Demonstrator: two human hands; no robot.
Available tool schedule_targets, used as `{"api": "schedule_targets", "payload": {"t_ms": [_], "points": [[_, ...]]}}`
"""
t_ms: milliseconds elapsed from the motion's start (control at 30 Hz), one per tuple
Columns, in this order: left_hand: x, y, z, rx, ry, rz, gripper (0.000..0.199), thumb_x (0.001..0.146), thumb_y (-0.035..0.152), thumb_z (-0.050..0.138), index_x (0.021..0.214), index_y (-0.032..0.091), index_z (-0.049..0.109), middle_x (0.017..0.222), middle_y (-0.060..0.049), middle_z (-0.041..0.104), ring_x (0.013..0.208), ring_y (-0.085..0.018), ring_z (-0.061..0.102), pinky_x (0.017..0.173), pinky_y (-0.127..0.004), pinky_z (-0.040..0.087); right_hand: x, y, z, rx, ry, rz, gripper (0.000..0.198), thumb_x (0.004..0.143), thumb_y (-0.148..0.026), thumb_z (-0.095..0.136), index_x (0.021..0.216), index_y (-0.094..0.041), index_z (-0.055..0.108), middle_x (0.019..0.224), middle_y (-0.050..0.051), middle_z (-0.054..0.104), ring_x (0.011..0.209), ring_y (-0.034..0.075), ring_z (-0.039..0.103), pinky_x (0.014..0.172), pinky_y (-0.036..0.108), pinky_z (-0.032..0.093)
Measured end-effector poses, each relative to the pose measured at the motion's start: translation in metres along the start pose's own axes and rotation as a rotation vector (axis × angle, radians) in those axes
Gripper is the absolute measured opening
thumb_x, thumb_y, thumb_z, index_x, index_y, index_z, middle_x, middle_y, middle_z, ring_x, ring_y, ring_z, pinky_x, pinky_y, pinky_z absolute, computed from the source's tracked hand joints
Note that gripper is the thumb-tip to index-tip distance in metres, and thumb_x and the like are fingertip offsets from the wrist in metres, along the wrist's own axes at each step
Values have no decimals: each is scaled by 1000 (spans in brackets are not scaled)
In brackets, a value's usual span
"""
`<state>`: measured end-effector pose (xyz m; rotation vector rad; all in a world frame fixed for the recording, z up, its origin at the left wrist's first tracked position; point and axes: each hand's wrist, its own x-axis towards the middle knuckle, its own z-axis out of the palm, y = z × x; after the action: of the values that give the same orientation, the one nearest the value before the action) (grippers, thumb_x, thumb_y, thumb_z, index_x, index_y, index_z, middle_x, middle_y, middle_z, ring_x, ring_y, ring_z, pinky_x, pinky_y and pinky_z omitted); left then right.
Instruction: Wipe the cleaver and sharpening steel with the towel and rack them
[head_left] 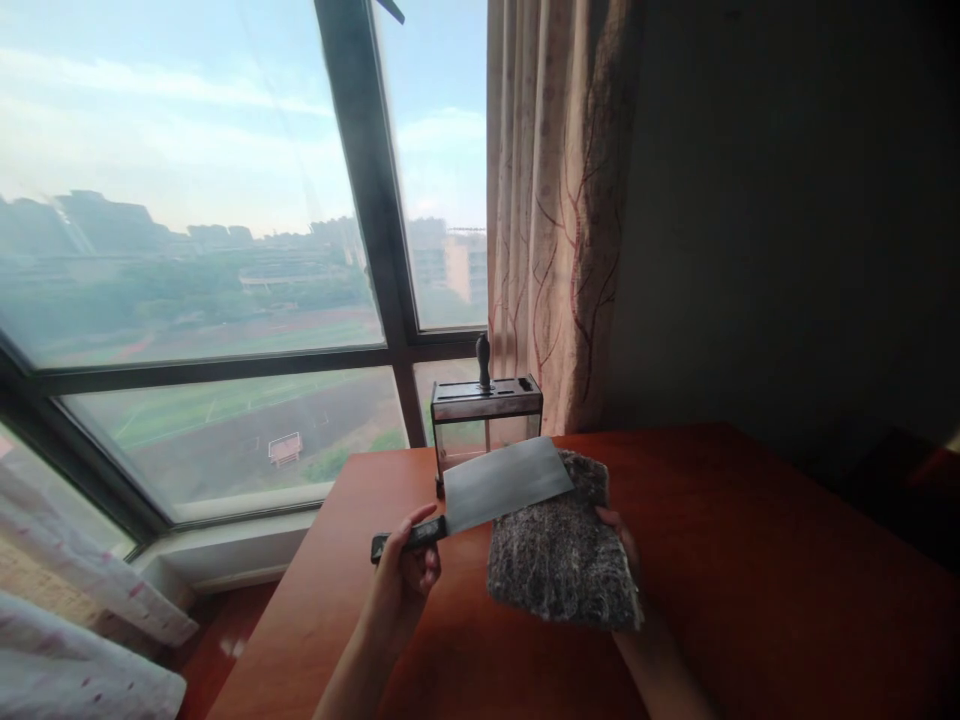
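My left hand (406, 572) is closed round the black handle of a cleaver (506, 483), whose broad grey blade points right and slightly up. A fuzzy grey cloth (559, 560) hangs from my right hand (619, 530), which grips its right edge; most of those fingers are hidden behind the fabric. The blade's tip end lies over the upper part of the cloth, above the table. Behind the blade stands a knife block (487, 405) with clear sides and a slotted dark top, one dark handle sticking up out of it.
The reddish-brown wooden table (750, 560) spreads under both hands. Beyond its far left edge are large windows (225, 300) with dark frames. A patterned curtain (559, 200) hangs behind the knife block, and a white curtain (82, 650) is at lower left. A dark wall is at right.
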<state>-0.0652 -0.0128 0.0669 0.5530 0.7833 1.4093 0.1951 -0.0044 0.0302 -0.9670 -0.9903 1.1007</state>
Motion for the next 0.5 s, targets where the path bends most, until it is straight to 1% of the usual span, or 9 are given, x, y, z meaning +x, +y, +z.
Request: {"api": "schedule_targets", "payload": {"t_ms": [100, 167, 300, 400, 467, 500], "points": [[-3, -1, 3, -17, -3, -21, 33, 76, 36, 68, 103, 17, 71, 51, 2, 55, 44, -7, 45, 41, -14, 35, 1, 2, -11, 94, 60, 40, 59, 86, -60, 36, 82, -19, 77, 74, 12, 75, 82, 30, 71, 79, 43, 53], [-6, -3, 4, -17, -6, -37, 35, 77, 35, 68, 107, 18, 70, 52, 2, 54, 45, -7, 46, 42, -15, 36, 3, 4, -16, 181, 88, 60, 59, 87, -60, 35, 84, -19, 77, 78, 13, 76, 84, 31, 71, 82, 45, 52], [-8, -7, 4, 6, -46, -98, 42, 79, 37, 67, 117, 19, 65, 54, 2, 55, 47, -8, 47, 45, -16, 39, 4, 3, -23, 269, 91, 75, 55, 84, -62, 38, 91, -23, 76, 84, 11, 77, 89, 30, 70, 87, 49, 51], [-8, -13, 4, 15, -65, -133, 44, 80, 39, 67, 119, 20, 64, 54, 2, 56, 48, -8, 48, 46, -16, 38, 2, 2, -17, 276, 86, 49, 55, 84, -65, 38, 91, -25, 76, 91, 10, 77, 91, 30, 70, 89, 50, 51], [-8, -19, 5, 12, -59, -136, 45, 79, 40, 68, 118, 19, 64, 53, 2, 56, 48, -8, 50, 46, -16, 39, 0, 4, -6, 214, 84, -7, 58, 84, -67, 37, 87, -24, 77, 88, 10, 76, 91, 31, 69, 89, 50, 51], [-8, -22, 6, 13, -53, -136, 45, 78, 41, 69, 118, 19, 63, 53, 3, 56, 48, -8, 51, 46, -16, 40, -2, 6, 1, 157, 88, -52, 59, 85, -67, 37, 85, -23, 77, 83, 10, 76, 91, 31, 69, 88, 49, 51]]}}
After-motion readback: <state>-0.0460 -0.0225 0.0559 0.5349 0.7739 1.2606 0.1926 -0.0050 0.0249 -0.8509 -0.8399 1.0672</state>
